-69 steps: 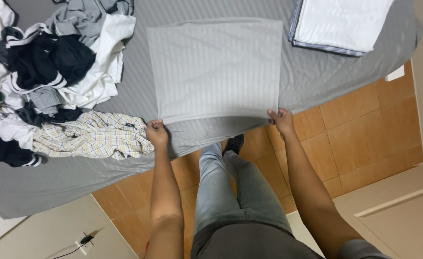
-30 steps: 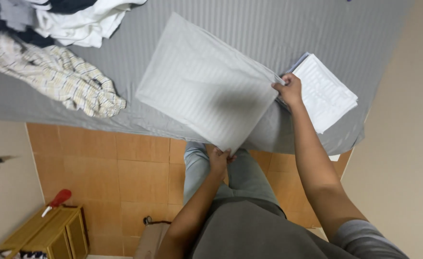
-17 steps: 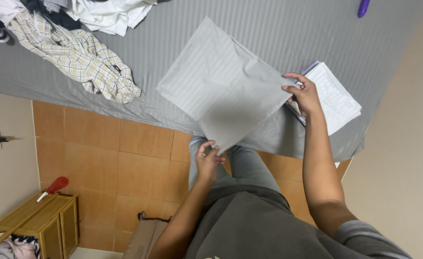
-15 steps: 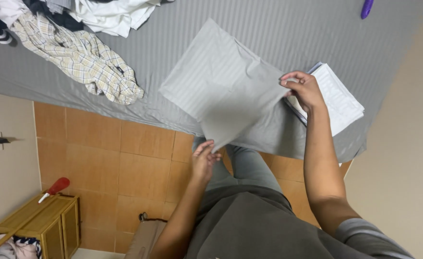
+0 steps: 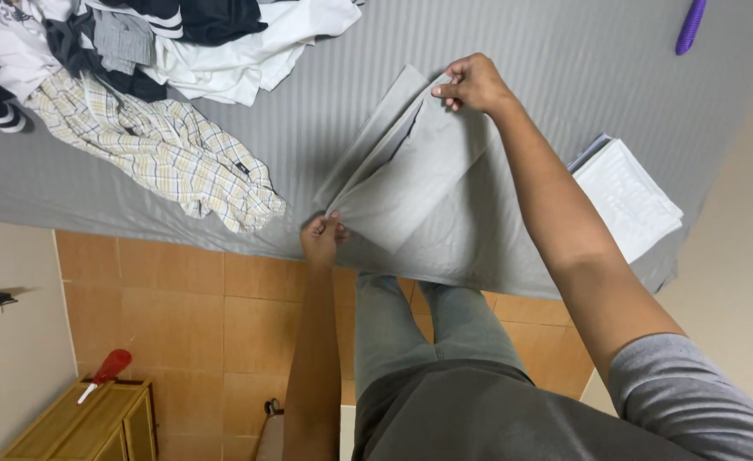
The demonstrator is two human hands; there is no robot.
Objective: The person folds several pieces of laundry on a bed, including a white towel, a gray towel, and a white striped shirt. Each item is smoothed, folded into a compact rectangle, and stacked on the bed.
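Observation:
A light grey striped cloth [image 5: 410, 183] lies folded over itself on the grey striped bed [image 5: 564, 77]. My left hand [image 5: 322, 239] pinches its near corner at the bed's edge. My right hand [image 5: 474, 83] grips the far corner, with the arm stretched over the bed. The cloth hangs in a long narrow shape between the two hands, layers doubled.
A checked shirt [image 5: 163, 145] and a heap of white, black and grey clothes [image 5: 137, 34] lie to the left. A folded white stack [image 5: 628, 196] sits at the right bed edge. A purple object [image 5: 691, 26] lies far right. A wooden cabinet [image 5: 86, 427] stands on the tiled floor.
My right hand has carried its corner of the cloth up and across, folding the cloth in half. My left hand has shifted left along the bed's edge.

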